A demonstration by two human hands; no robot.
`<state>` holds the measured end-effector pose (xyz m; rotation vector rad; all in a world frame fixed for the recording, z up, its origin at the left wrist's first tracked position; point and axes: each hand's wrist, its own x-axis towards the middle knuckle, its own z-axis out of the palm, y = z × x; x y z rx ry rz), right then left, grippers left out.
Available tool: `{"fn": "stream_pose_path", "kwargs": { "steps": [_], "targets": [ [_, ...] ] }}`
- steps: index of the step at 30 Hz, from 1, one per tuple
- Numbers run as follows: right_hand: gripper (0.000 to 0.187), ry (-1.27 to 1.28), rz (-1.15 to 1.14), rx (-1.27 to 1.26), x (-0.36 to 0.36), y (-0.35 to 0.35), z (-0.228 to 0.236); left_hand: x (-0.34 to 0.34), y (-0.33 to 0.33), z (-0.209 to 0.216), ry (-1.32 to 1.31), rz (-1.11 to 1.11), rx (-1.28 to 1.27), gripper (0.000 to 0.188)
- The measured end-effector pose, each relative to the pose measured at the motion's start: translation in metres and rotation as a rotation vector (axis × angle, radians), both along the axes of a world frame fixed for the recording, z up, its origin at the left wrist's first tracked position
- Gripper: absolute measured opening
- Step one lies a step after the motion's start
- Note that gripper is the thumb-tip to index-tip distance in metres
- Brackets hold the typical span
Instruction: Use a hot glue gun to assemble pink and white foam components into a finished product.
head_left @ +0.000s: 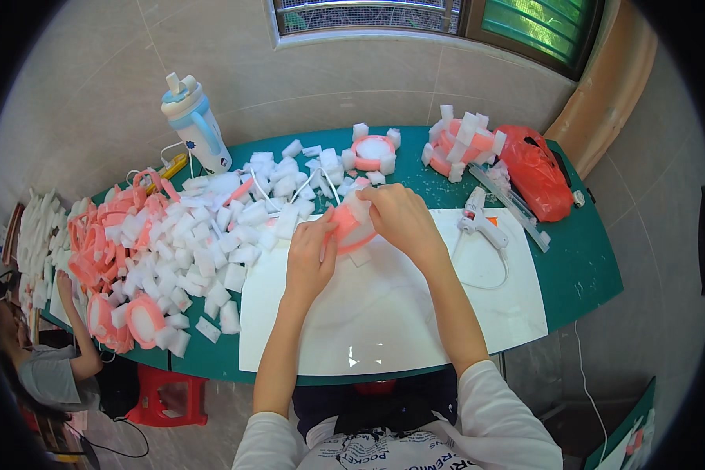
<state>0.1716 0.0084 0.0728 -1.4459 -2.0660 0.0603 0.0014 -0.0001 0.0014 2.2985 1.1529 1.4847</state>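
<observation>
Over a white board point(345, 329), both hands meet at a pink padded ring point(362, 238) with white foam on it. My left hand point(312, 254) grips the ring's left side, fingers bent around it. At its upper edge, the fingers of my right hand point(398, 219) are closed on a white foam block point(359, 206) that lies against the ring; whether it is fixed there I cannot tell. A white glue gun point(475, 213) lies on the board to the right of my right hand, its cord curling below it.
Loose white foam blocks point(204, 254) and pink rings point(102, 235) heap up at left. Finished-looking ring pieces point(372, 149) stand at the back. A red plastic bag point(534, 176), clear sticks point(517, 207) and a bottle point(200, 129) flank them. Another person point(59, 368) sits far left.
</observation>
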Motion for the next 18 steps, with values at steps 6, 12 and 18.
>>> {"fn": "stream_pose_path", "kwargs": {
  "steps": [6,12,18],
  "targets": [
    [0.026,-0.012,-0.004,0.014,0.0,0.0001,-0.0008,0.0003,-0.0004,0.0005,-0.006,0.001,-0.011,0.02],
    [0.026,-0.002,-0.003,-0.011,-0.0008,-0.0014,0.0014,-0.0003,0.0002,-0.0004,-0.001,-0.003,-0.009,0.02],
    [0.026,-0.007,-0.005,-0.006,-0.0009,-0.0007,0.0012,-0.0005,-0.0002,0.0,0.006,-0.004,0.0,0.02]
  ]
}}
